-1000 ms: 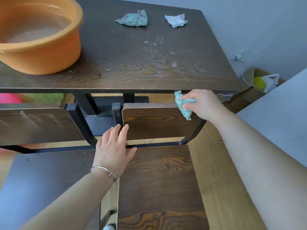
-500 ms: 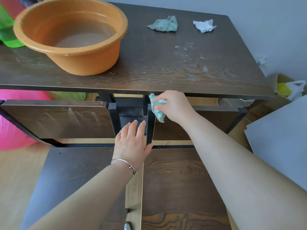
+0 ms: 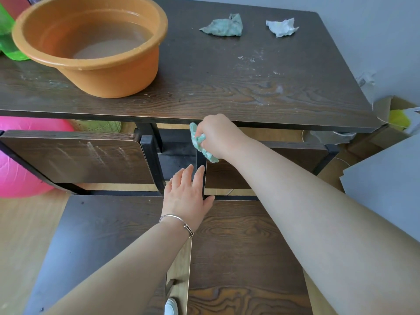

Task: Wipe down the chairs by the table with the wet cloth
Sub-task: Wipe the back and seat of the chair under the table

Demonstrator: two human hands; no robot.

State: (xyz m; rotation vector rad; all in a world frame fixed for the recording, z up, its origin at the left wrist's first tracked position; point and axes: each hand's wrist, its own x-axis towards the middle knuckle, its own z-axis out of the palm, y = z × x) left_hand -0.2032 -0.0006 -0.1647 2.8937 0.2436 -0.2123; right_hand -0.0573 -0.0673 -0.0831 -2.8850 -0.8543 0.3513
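Right hand (image 3: 218, 135) clamped on teal cloth (image 3: 201, 143) at right chair's backrest (image 3: 227, 176) corner; left hand (image 3: 186, 196) open, bracing. Advise firm, overlapping strokes along the edge.

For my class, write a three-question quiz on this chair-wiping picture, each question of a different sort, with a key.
1. True or false: the right hand grips a green cloth at the top left corner of the right chair's backrest.
2. Where does the orange basin of water stand? A) on the floor B) on the table C) on a chair seat
3. Fill in: the left hand is open and holds ____.

Key: 1 true; 2 B; 3 nothing.
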